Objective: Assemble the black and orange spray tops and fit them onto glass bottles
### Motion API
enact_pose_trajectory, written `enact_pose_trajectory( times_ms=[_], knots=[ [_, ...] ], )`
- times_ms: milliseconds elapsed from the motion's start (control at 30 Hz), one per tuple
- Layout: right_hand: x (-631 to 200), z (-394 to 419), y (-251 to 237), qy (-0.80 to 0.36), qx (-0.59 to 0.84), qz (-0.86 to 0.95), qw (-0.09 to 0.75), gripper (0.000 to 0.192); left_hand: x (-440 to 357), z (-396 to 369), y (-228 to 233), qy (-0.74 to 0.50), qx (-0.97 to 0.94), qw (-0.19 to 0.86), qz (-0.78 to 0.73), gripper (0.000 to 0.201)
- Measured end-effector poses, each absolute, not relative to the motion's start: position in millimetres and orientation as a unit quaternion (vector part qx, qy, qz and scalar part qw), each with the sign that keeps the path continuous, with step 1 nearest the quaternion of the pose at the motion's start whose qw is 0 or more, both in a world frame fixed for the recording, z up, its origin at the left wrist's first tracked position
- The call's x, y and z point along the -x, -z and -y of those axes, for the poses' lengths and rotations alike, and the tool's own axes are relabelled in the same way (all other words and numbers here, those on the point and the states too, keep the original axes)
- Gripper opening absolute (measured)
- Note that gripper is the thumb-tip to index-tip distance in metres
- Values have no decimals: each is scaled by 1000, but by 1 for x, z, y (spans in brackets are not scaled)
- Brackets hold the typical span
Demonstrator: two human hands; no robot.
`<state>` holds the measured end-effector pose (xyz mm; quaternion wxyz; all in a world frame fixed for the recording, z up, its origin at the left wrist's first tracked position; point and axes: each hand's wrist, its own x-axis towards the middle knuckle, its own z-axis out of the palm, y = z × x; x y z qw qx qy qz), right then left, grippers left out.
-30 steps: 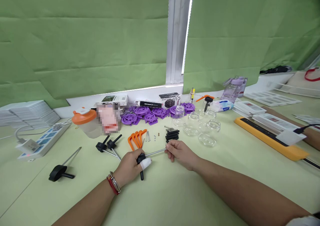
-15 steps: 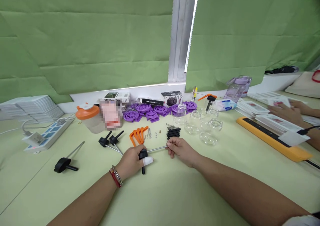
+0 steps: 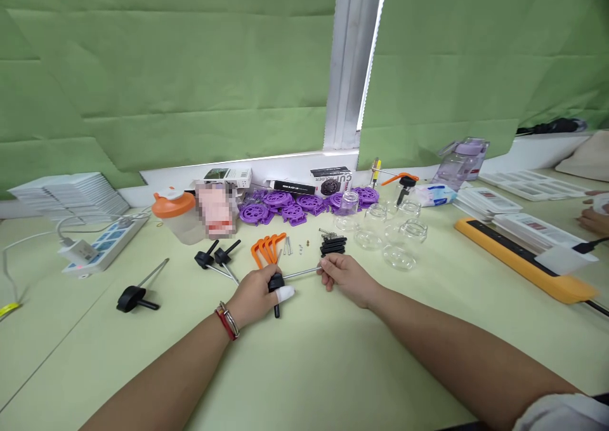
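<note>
My left hand (image 3: 257,296), its thumb wrapped in white, is closed round a black round plastic part with a metal rod (image 3: 276,283). A short black stub points down from it. The fingertips of my right hand (image 3: 339,275) pinch the far end of the rod, possibly with something small there that I cannot make out. Just beyond lie orange handles (image 3: 269,248), metal pins (image 3: 288,245), tiny fittings (image 3: 301,249), springs (image 3: 328,233) and black rods (image 3: 333,245). Two similar black parts (image 3: 214,255) rest left of my left hand, another black part (image 3: 136,298) farther left.
Purple wheel-shaped parts (image 3: 292,213) lie at the back. Clear glass jars (image 3: 398,258) stand right of them. An orange-lidded cup (image 3: 176,215) and a white power strip (image 3: 107,247) are left; an orange power strip (image 3: 518,263) is right. A co-worker's hand (image 3: 594,218) shows far right.
The view has shifted slightly. Both my hands keep their hold on the black part and its rod. The co-worker's hands have moved right, off the white cards or trays.
</note>
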<state>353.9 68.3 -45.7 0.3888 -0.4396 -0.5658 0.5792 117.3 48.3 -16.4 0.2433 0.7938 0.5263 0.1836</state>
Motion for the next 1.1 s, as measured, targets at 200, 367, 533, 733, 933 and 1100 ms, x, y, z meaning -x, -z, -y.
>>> enact_pose_trajectory(
  times_ms=[200, 367, 533, 733, 933, 1100],
  knots=[
    [-358, -66, 42, -602, 413, 552, 403, 28, -118, -49, 15, -189, -796, 244, -521, 40],
    [-358, -66, 42, -592, 433, 558, 389, 29, -117, -50, 16, -184, -799, 239, -520, 38],
    [-355, -68, 41, -585, 439, 562, 385, 35, -117, -50, 15, -180, -799, 242, -519, 39],
    [-357, -67, 41, -615, 416, 536, 402, 34, -118, -48, 13, -187, -794, 251, -521, 40],
    [-359, -67, 44, -617, 402, 546, 400, 30, -118, -49, 14, -189, -792, 252, -523, 40],
    [-357, -68, 44, -617, 414, 542, 393, 33, -118, -49, 14, -191, -792, 252, -523, 39]
  ],
)
